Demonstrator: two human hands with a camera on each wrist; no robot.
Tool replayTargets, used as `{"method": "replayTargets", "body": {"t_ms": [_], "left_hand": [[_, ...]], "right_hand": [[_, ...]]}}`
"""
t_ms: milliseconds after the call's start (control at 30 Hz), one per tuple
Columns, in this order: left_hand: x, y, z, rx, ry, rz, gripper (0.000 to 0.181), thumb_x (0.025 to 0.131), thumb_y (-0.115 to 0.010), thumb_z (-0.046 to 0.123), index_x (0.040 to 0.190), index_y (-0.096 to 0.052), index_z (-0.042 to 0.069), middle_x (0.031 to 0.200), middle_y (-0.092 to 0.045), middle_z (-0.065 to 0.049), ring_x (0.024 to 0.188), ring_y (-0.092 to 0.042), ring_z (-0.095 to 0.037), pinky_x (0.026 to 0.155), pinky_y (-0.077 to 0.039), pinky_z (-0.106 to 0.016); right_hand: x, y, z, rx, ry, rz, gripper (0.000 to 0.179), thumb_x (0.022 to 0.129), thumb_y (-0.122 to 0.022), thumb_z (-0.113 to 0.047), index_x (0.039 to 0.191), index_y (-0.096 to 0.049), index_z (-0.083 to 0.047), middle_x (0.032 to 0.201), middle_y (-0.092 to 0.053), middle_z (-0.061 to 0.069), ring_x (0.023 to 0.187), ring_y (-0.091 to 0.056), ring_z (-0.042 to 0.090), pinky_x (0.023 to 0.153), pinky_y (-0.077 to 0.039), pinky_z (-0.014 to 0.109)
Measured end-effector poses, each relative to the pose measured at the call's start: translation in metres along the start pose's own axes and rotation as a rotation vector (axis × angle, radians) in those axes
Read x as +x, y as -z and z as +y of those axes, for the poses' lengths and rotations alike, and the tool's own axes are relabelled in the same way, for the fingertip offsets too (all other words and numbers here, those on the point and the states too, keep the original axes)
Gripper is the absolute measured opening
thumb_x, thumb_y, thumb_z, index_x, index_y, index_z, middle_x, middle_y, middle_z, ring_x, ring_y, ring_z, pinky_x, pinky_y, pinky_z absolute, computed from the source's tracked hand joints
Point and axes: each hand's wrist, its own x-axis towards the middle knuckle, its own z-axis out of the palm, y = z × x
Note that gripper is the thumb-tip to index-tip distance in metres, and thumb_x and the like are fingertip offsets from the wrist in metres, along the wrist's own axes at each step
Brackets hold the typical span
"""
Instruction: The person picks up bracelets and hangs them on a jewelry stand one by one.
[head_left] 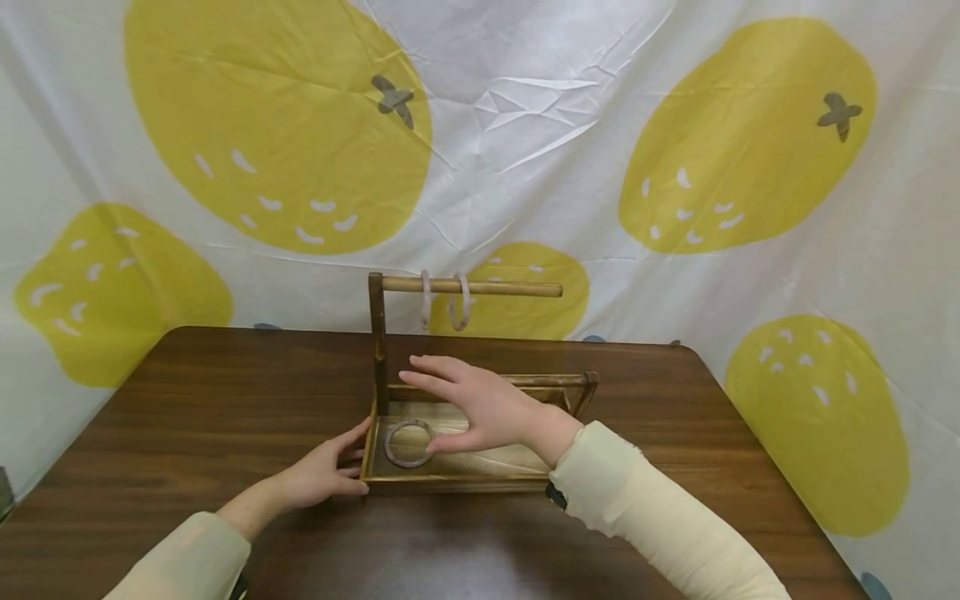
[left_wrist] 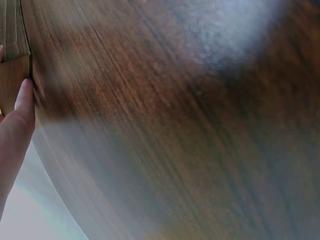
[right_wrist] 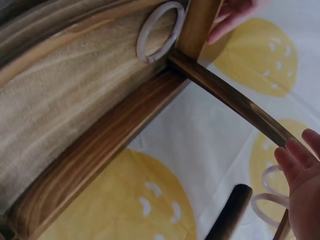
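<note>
A wooden stand has an upright post [head_left: 377, 350], a top bar [head_left: 517, 289] and a shallow tray [head_left: 457, 485] at its base. Two pale bangles hang from the bar, one bangle [head_left: 426, 302] left of the other bangle [head_left: 466, 305]. Inside the tray's left end lies a third bangle [head_left: 408, 464]. My left hand [head_left: 318, 475] touches the tray's left side with extended fingers, its thumb at the front corner. Over the tray, my right hand [head_left: 483, 408] is spread with nothing in its grasp; its thumb overlaps the lying bangle's right edge in the head view.
The stand sits on a dark brown table [head_left: 247, 392]. Behind it hangs a white cloth [head_left: 525, 183] printed with yellow fruit. A lower wooden rail [head_left: 547, 380] runs along the tray's back right, ending near a short post [head_left: 588, 392].
</note>
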Motion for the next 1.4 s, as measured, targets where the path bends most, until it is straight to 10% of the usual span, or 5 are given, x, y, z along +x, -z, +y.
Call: {"method": "replayTargets", "body": {"t_ms": [1400], "left_hand": [[0.000, 0.002, -0.002, 0.024, 0.020, -0.007, 0.096, 0.081, -0.067, 0.002, 0.147, 0.002, -0.007, 0.149, -0.001, -0.037, 0.130, -0.029, -0.054, 0.100, -0.047, -0.045]], "right_hand": [[0.013, -0.091, 0.015, 0.072, -0.331, -0.387, 0.082, 0.084, -0.050, -0.065, 0.150, -0.021, -0.027, 0.155, -0.024, 0.008, 0.137, -0.035, 0.027, 0.109, -0.039, 0.043]]}}
